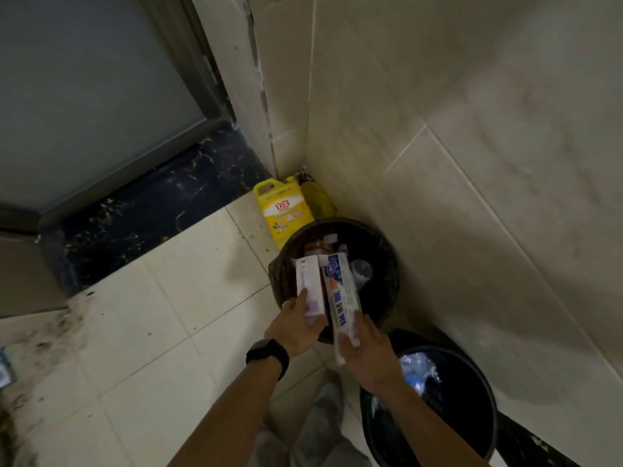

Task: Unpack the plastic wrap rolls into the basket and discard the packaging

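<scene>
My left hand (296,326) grips a long white carton (309,284) by its near end. Beside it, my right hand (367,352) holds a second long carton with blue print (340,298). Both empty-looking boxes of packaging point away from me over the mouth of a round dark bin (387,261) that stands in the tiled corner. Inside the bin lie several pieces of white and clear rubbish. No basket or plastic wrap rolls are in view.
A yellow detergent jug (281,210) stands behind the bin against the wall. A second black bin (482,409) with clear plastic inside sits at the lower right. Beige tiled walls close in on the right; a dark threshold and a door lie to the left.
</scene>
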